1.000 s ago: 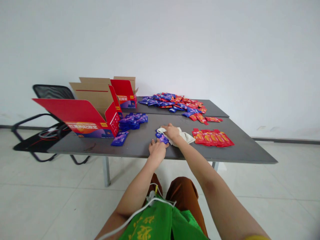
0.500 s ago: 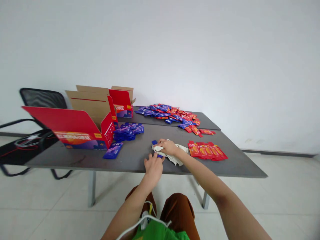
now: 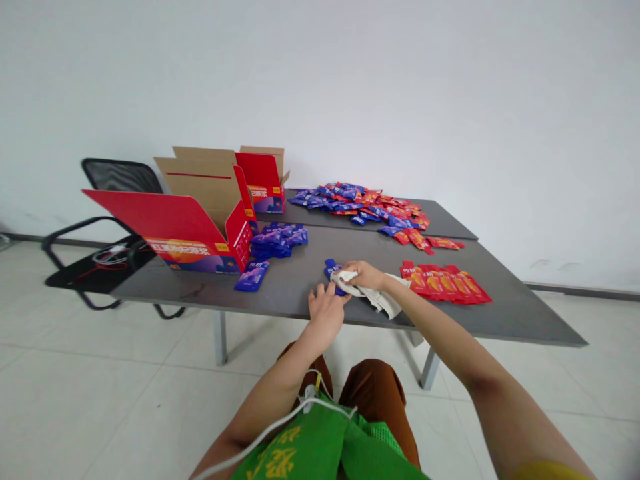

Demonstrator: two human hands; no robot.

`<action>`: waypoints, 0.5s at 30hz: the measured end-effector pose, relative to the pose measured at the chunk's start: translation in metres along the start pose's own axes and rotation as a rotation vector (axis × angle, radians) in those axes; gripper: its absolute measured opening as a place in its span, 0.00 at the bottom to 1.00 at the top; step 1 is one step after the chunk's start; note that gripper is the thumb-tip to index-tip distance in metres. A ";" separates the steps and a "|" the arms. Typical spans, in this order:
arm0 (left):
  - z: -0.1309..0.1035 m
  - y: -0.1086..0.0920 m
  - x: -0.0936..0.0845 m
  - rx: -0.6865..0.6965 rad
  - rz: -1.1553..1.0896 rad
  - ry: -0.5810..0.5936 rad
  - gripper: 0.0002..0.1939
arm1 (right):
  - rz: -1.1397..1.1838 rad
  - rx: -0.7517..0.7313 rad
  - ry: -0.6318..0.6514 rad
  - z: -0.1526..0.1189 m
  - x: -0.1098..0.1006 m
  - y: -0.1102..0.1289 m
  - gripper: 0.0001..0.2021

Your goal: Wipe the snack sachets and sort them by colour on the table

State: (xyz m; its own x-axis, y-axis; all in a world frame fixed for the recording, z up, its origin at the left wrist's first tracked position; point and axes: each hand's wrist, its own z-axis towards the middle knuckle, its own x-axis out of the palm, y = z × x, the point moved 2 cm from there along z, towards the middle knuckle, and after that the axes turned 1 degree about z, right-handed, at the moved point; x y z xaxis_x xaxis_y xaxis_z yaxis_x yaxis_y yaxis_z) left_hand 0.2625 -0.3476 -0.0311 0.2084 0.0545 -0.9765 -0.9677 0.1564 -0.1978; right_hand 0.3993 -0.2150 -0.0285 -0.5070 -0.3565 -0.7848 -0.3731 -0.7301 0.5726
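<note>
A blue pouch (image 3: 331, 267) lies flat near the front edge of the table, its lower part covered by hands and cloth. My right hand (image 3: 364, 275) is closed on a folded off-white cloth (image 3: 381, 300) and presses it on the pouch. Part of the cloth trails to the right over the tabletop. My left hand (image 3: 327, 311) rests at the pouch's near end, fingers apart and touching it. Right of the cloth, several red pouches (image 3: 447, 283) lie in an overlapping row. To the left, a single blue pouch (image 3: 252, 276) lies in front of a stack of blue pouches (image 3: 275, 241).
Open red cartons (image 3: 187, 248) stand on the table's left side, another red carton (image 3: 261, 190) behind. A heap of mixed blue and red pouches (image 3: 360, 203) covers part of the back table. A black chair (image 3: 120, 177) stands left. The grey table (image 3: 530, 320) has a front edge close to me.
The view has shifted, so the scene sits further right and higher. My right hand's fingers have drawn together on the cloth, and more of the blue pouch's top end shows.
</note>
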 end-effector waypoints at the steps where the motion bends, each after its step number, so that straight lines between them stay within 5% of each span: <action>1: 0.001 0.001 -0.002 0.013 -0.011 0.014 0.22 | -0.039 0.011 0.012 -0.002 0.003 0.000 0.18; 5: 0.011 0.009 -0.011 0.016 -0.077 0.076 0.17 | -0.337 0.326 -0.061 0.013 0.003 -0.007 0.18; 8: 0.020 0.022 -0.015 -0.112 -0.191 0.032 0.13 | -0.458 0.526 -0.186 0.025 -0.009 -0.014 0.19; 12: 0.025 0.026 -0.018 -0.262 -0.250 -0.283 0.14 | -0.362 0.430 -0.423 0.013 -0.028 -0.010 0.19; 15: 0.024 0.005 -0.012 -0.150 -0.165 -0.437 0.21 | -0.248 0.273 -0.523 -0.007 -0.039 0.003 0.18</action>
State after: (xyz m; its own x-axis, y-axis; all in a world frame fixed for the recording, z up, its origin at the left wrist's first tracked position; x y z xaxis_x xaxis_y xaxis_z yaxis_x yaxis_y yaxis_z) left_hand 0.2588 -0.3239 -0.0182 0.3697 0.4544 -0.8105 -0.9199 0.0559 -0.3882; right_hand 0.4235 -0.2079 0.0025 -0.6664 0.1861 -0.7220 -0.6776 -0.5552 0.4823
